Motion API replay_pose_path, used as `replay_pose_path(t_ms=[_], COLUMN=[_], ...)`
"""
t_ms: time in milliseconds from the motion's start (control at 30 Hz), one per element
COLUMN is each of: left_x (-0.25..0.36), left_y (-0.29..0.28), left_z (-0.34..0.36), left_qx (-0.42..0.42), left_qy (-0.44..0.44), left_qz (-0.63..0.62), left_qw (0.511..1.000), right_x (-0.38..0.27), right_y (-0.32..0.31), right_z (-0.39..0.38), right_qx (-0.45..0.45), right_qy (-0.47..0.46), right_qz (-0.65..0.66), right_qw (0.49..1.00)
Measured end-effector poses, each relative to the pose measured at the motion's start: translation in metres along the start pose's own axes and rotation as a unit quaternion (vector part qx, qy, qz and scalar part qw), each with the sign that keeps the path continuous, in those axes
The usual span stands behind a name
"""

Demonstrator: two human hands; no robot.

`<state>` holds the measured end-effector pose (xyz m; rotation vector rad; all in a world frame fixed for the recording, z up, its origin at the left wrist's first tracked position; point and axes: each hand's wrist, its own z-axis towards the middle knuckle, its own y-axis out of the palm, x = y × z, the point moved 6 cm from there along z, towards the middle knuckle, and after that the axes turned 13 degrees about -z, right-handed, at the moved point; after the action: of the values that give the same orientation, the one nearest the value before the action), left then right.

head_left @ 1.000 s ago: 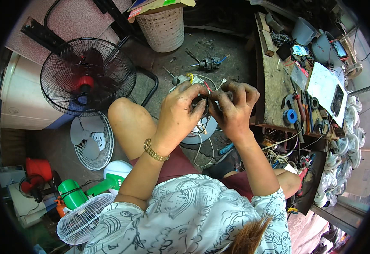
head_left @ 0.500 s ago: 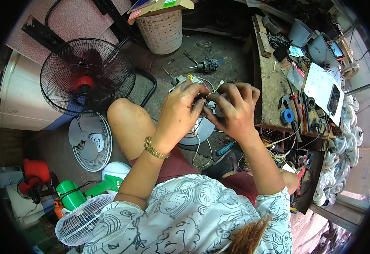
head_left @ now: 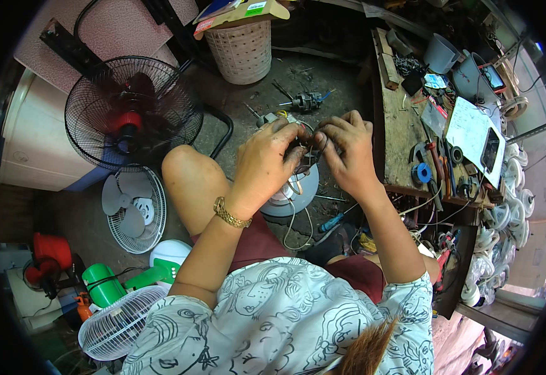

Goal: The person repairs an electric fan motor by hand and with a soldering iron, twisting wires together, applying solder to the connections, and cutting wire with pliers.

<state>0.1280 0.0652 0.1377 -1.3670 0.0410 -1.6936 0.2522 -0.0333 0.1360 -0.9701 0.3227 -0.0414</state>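
Both hands meet in front of my knees around a small dark part with thin wires [head_left: 308,161], partly covered by the fingers. My left hand [head_left: 268,157], with a gold watch at the wrist, is closed on its left side. On its right, my right hand [head_left: 350,150] pinches what looks like a thin dark wire at the part's edge. Just beyond the left fingers lies a fan motor [head_left: 265,119] with a yellow wire, half hidden. Below the hands a round grey-white fan base [head_left: 304,195] rests on the floor, a pale cord [head_left: 293,225] looping beside it.
A second motor [head_left: 308,100] lies on the floor before a woven basket [head_left: 238,56]. A black fan [head_left: 132,115] and white fan grille [head_left: 134,209] are on my left. At right a wooden workbench [head_left: 404,137] bears tools, a notebook [head_left: 466,134] and a phone [head_left: 491,150].
My right hand has turned and its fingers have drawn together, closer to the part. The dark part shows more between the hands. My left hand has hardly moved.
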Motion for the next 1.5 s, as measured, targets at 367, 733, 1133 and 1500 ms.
replay_pose_path(t_ms=[367, 733, 1133, 1500], left_x=[0.016, 0.017, 0.014, -0.009], left_y=[-0.004, 0.000, 0.005, 0.005], left_z=[-0.002, -0.010, -0.007, -0.010], left_qx=[0.079, 0.119, 0.108, 0.140], left_qy=[0.082, 0.142, 0.187, 0.099], left_qz=[0.091, 0.126, 0.142, -0.039], left_qw=[0.989, 0.975, 0.966, 0.984], right_x=[0.027, 0.018, 0.023, 0.003], right_y=[0.028, 0.019, 0.026, 0.016], right_z=[0.004, -0.001, -0.006, -0.025], right_qx=[-0.072, -0.028, -0.038, 0.115], right_qy=[0.160, 0.174, 0.212, 0.175], right_qz=[0.295, 0.268, 0.333, 0.279], right_qw=[0.939, 0.947, 0.918, 0.937])
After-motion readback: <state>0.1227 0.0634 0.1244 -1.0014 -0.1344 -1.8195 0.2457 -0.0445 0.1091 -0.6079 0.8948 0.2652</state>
